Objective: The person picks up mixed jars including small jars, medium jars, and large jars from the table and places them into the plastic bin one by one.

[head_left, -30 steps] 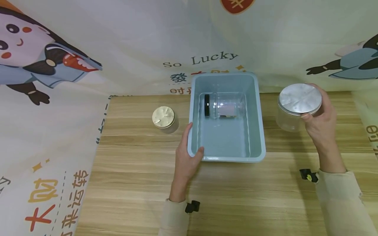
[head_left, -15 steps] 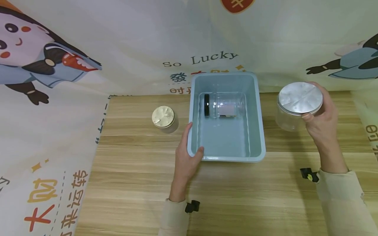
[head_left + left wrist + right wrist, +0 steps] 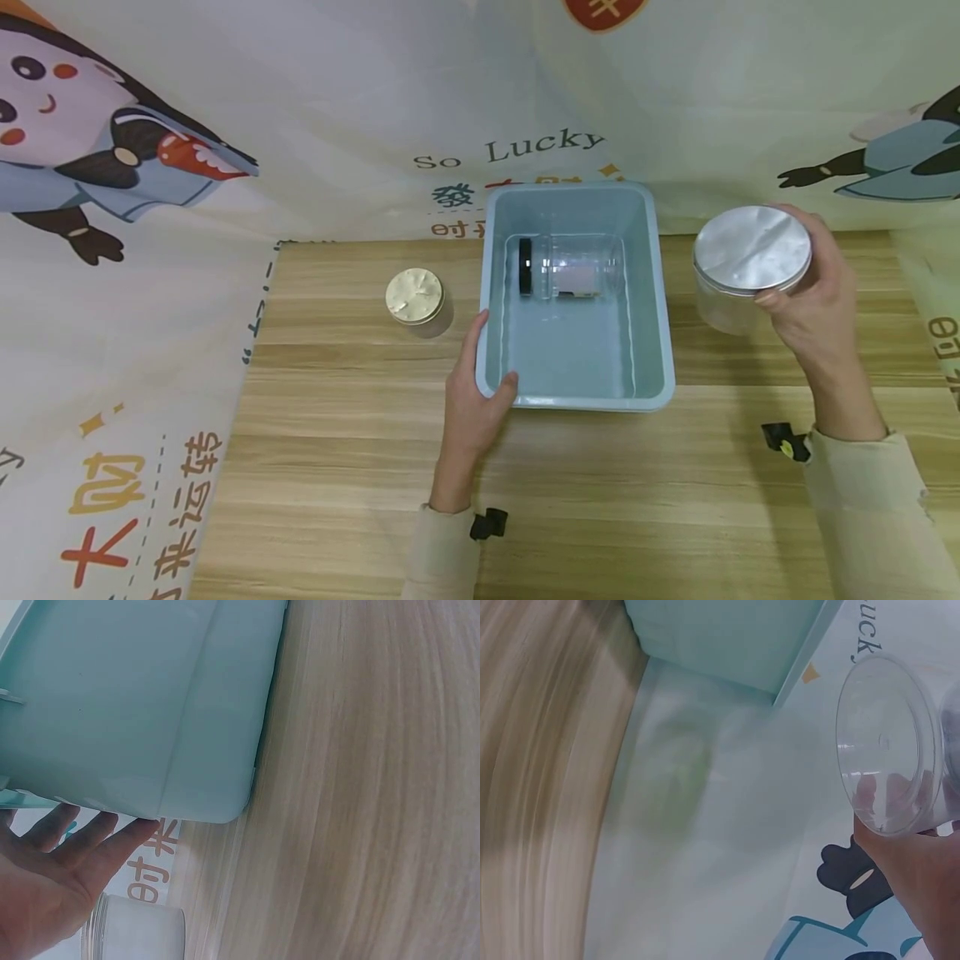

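My right hand (image 3: 816,304) holds a large clear jar (image 3: 723,310) with a silver lid (image 3: 752,248), raised above the table right of the bin. In the right wrist view the jar's transparent base (image 3: 881,742) shows, fingers visible through it. At the front left corner of a light blue plastic bin (image 3: 576,403), my left hand (image 3: 474,404) grips the rim, thumb over the front edge. The left wrist view has its fingers (image 3: 112,844) extended along the bin's outer wall. Inside the bin a clear jar (image 3: 573,265) with a black lid (image 3: 526,268) lies on its side.
A smaller jar (image 3: 418,304) with a gold-coloured lid stands on the wooden table (image 3: 337,467), left of the bin. Behind the table hangs a printed white cloth (image 3: 345,125), close to the bin's back rim; more cloth covers the left and right sides.
The silver-lidded jar in my right hand has shifted slightly left, toward the bin, and up a little. My left hand and the bin have stayed in place.
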`<action>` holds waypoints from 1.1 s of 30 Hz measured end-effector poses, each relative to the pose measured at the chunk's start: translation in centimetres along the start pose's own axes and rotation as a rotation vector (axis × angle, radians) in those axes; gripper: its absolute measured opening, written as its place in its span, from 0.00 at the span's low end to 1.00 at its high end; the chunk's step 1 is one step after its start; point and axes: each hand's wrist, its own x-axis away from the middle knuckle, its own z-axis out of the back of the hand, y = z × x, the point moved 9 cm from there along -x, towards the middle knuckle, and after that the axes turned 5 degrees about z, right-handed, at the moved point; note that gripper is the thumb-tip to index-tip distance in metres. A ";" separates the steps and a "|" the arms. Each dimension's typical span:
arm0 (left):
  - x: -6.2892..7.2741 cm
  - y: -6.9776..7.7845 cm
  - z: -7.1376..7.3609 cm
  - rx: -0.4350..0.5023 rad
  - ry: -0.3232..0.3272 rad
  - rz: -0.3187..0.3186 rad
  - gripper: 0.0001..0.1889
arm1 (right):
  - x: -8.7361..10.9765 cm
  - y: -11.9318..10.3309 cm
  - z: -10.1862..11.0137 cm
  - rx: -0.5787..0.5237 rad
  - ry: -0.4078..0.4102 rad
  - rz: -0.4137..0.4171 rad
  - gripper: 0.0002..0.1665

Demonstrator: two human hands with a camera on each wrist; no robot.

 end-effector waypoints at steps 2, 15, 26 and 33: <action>0.0 0.0 0.0 -0.001 0.000 -0.001 0.43 | 0.0 0.0 -0.1 0.000 -0.002 -0.001 0.55; -0.1 0.0 -0.1 0.004 -0.001 -0.001 0.43 | -0.4 -0.7 -0.6 -0.001 -0.030 0.003 0.54; -0.1 0.0 -0.2 0.015 -0.007 -0.006 0.42 | -0.6 -0.9 -1.3 0.104 -0.081 0.016 0.59; 0.0 0.0 -0.1 0.019 -0.002 -0.020 0.42 | -0.7 -1.4 -2.0 0.115 -0.105 0.014 0.58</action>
